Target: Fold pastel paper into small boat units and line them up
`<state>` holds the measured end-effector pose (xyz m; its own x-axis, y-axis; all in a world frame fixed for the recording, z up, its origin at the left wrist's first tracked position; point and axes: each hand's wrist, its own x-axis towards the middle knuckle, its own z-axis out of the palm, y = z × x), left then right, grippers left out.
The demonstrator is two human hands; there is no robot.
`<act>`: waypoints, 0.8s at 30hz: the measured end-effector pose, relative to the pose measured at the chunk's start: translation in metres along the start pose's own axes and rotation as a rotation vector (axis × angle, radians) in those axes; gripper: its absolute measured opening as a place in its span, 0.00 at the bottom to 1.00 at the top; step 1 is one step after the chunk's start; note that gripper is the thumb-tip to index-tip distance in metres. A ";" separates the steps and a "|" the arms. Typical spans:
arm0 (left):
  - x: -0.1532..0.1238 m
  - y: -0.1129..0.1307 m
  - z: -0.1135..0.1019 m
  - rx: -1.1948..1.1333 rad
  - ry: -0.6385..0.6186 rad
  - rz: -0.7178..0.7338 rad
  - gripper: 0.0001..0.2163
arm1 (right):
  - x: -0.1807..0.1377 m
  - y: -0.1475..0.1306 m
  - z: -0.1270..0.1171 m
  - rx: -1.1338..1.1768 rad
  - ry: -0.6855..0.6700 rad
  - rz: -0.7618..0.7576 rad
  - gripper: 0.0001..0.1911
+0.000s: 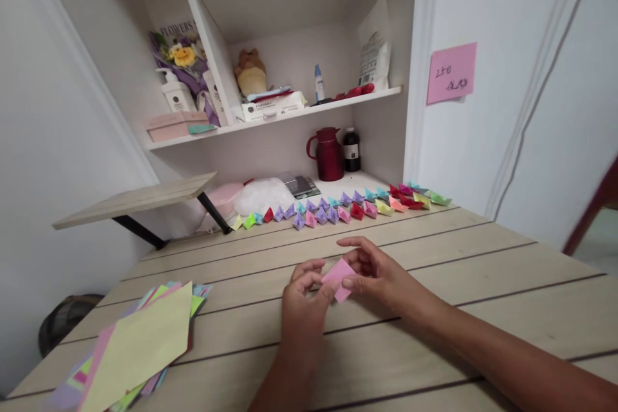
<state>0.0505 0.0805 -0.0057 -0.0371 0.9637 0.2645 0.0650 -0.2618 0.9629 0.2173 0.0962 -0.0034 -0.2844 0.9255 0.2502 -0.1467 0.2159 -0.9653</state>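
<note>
A small folded piece of pink paper (340, 272) is held between both my hands, just above the wooden table. My left hand (308, 290) pinches its left edge between thumb and fingers. On the other side, my right hand (369, 270) grips the right edge with thumb and fingers, its index finger raised over the top. Behind my hands stand rows of small folded paper boats (333, 214) in many colours. To the left lies a fanned stack of coloured paper sheets (145, 341), a pale yellow one on top.
A small wooden riser (140, 198) with black legs stands at the table's back left. Behind the boats are a dark red jug (329, 156), a black bottle (351, 149) and a white plastic bag (265, 196). A pink note (452, 73) hangs on the right wall.
</note>
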 end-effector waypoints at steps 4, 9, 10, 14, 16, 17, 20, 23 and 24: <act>-0.001 -0.003 0.007 -0.302 0.061 -0.078 0.12 | 0.000 -0.002 0.006 0.118 -0.034 0.021 0.22; -0.002 -0.007 0.014 -0.484 0.096 -0.154 0.14 | -0.005 -0.006 0.016 0.188 -0.078 0.022 0.18; -0.003 -0.006 0.014 -0.499 0.097 -0.178 0.15 | -0.005 -0.006 0.018 0.184 -0.078 0.016 0.19; -0.010 0.003 0.017 -0.531 -0.030 -0.247 0.13 | -0.005 -0.004 0.022 0.127 -0.036 0.009 0.14; -0.013 0.010 0.016 -0.562 -0.096 -0.264 0.12 | -0.005 -0.004 0.021 0.131 -0.028 0.021 0.13; -0.014 0.012 0.016 -0.586 -0.121 -0.274 0.12 | -0.005 -0.004 0.020 0.137 -0.029 0.028 0.14; -0.015 0.018 0.013 -0.633 -0.177 -0.324 0.12 | -0.005 -0.007 0.016 0.130 -0.045 0.058 0.14; -0.012 0.018 0.009 -0.610 -0.215 -0.362 0.13 | -0.005 -0.011 0.013 0.092 -0.057 0.082 0.16; -0.011 0.017 0.008 -0.602 -0.213 -0.366 0.14 | -0.005 -0.011 0.012 0.084 -0.055 0.081 0.17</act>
<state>0.0601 0.0654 0.0072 0.2473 0.9683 -0.0364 -0.4753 0.1539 0.8662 0.2088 0.0852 0.0072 -0.3500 0.9197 0.1777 -0.1989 0.1124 -0.9736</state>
